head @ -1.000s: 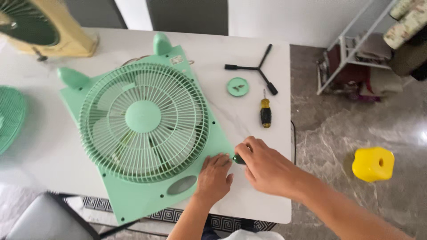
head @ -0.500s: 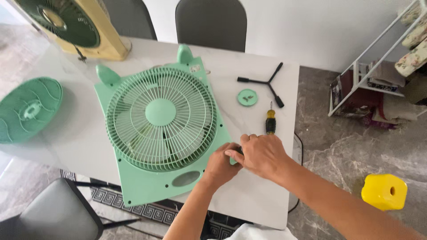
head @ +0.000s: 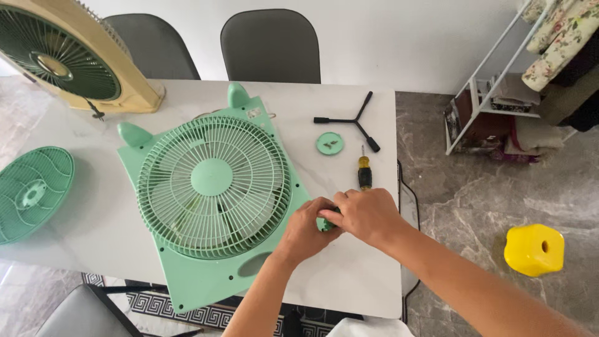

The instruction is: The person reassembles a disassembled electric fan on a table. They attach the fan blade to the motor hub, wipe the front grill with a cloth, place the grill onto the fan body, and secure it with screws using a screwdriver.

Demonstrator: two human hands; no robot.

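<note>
A light green box fan (head: 212,187) lies flat on the white table (head: 81,187), grille up. My left hand (head: 306,231) and my right hand (head: 368,215) meet at the fan's right edge, both closed around a small dark green part (head: 329,220) that shows between the fingers. Just beyond my right hand lies a yellow-and-black screwdriver (head: 364,173). Farther back sit a small green round cap (head: 329,143) with screws in it and a black three-armed wrench (head: 351,121).
A separate green fan grille (head: 28,193) lies at the table's left edge. A cream fan with a dark green grille (head: 68,56) stands at the back left. Two grey chairs (head: 268,43) stand behind the table. A white rack (head: 499,87) and a yellow stool (head: 533,249) are on the floor at right.
My left hand has come off the fan frame and closed with my right hand around the small green part. The view has shifted, showing more of the table's far side.
</note>
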